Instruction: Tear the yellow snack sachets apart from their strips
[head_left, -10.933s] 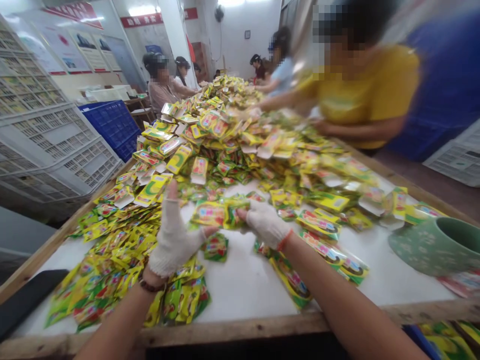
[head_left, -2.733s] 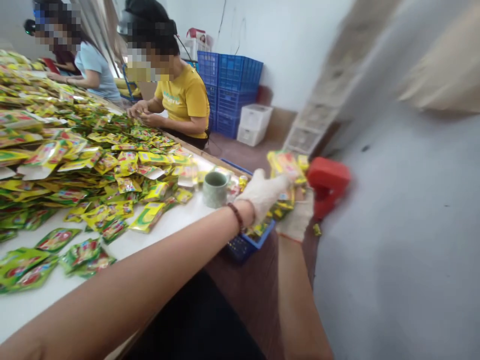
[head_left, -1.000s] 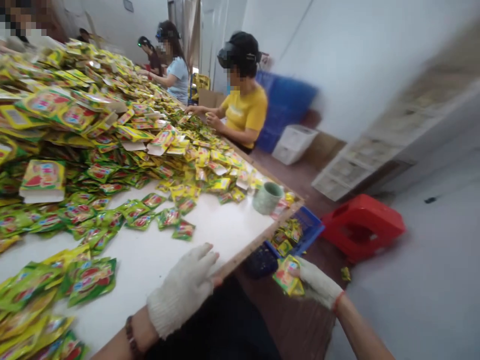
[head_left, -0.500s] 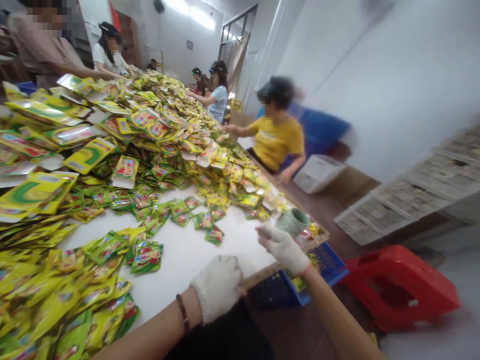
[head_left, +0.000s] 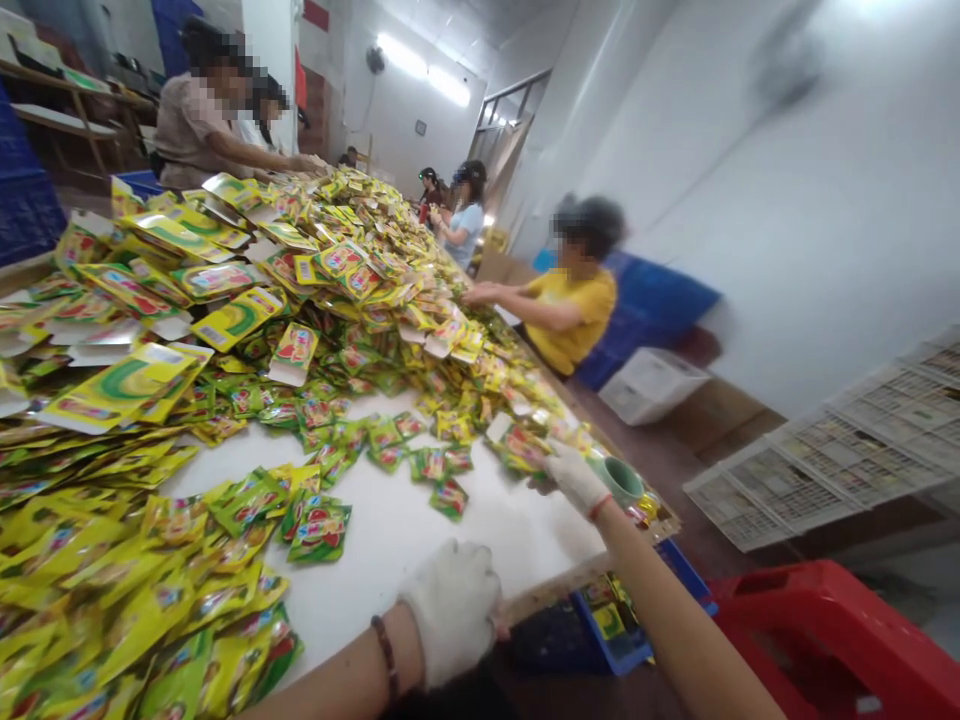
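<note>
My left hand [head_left: 454,612], in a white knit glove with bare fingertips, rests at the near table edge. Its fingers are curled, and whatever may be inside them is hidden. My right hand [head_left: 579,480], gloved the same way, reaches over the right side of the table. Its fingers are closed on the near end of a flat printed carton [head_left: 517,446], blurred, with a pale flap. Green sachets [head_left: 448,497] lie to the left of it. A green tape roll [head_left: 622,480] stands just right of my right wrist.
A big heap of yellow cartons [head_left: 240,318] and sachets covers the white table [head_left: 375,590]. Blue crates [head_left: 626,655] sit below its right edge, beside a red plastic stool [head_left: 832,640]. Co-workers, one in a yellow shirt [head_left: 577,310], line both sides.
My right hand has moved forward and taken hold of the carton. My left hand stays curled at the table edge. The view has swung slightly left.
</note>
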